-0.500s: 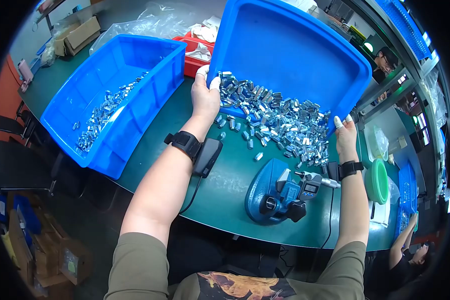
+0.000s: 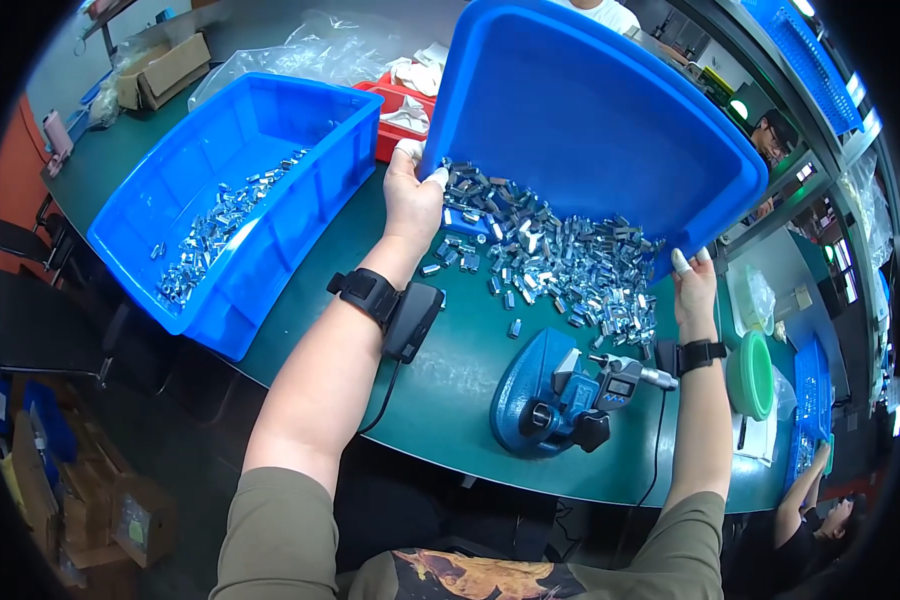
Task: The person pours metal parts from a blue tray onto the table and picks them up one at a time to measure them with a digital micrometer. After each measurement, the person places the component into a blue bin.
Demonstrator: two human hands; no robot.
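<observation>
Blue tray (image 2: pixel 590 120) stands tilted up between the hands, its long axis left to right, sloping down rightward, its open side toward the person; at far left sits a deep blue bin (image 2: pixel 280 250); the left hand (image 2: pixel 413 205), nearer that bin, has its grip pinching the left rim; metal pieces (image 2: pixel 580 265) spread from tray to table (image 2: pixel 450 390); the right hand (image 2: pixel 694 290) pinches the lower right corner.
</observation>
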